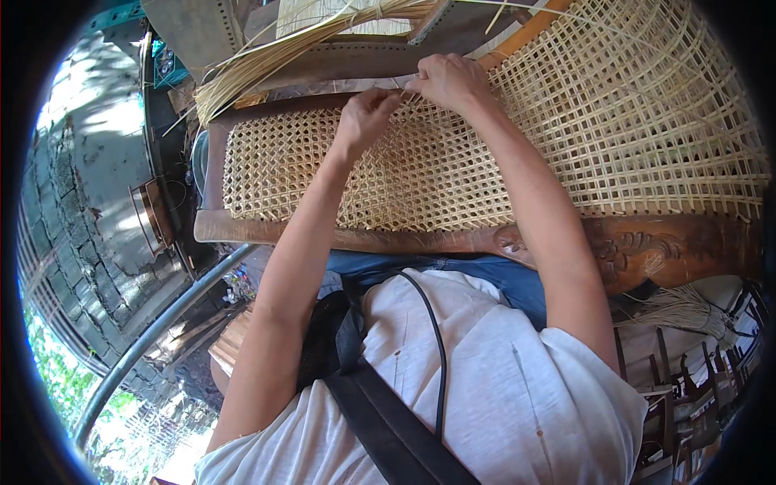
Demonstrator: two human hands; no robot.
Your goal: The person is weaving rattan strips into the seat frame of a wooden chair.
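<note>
A wooden frame [477, 241] with carved ends lies across my lap, filled with woven cane mesh [283, 170]. My left hand [369, 117] is at the far edge of the mesh, fingers pinched together. Just right of it and slightly farther, my right hand [449, 81] is also closed, its fingertips bent down at the far rail. A short bit of thin cane strand [405, 91] shows between the two hands; the fingers hide most of it. On the right, the weave [638, 105] is more open and fans out across a curved section.
A bundle of loose cane strands [267, 65] lies beyond the frame at far left, beside another wooden frame with drilled holes [323, 65]. A metal pipe [153, 331] runs along the left. More cane strands [679, 311] and stacked wooden pieces [703, 388] are at lower right.
</note>
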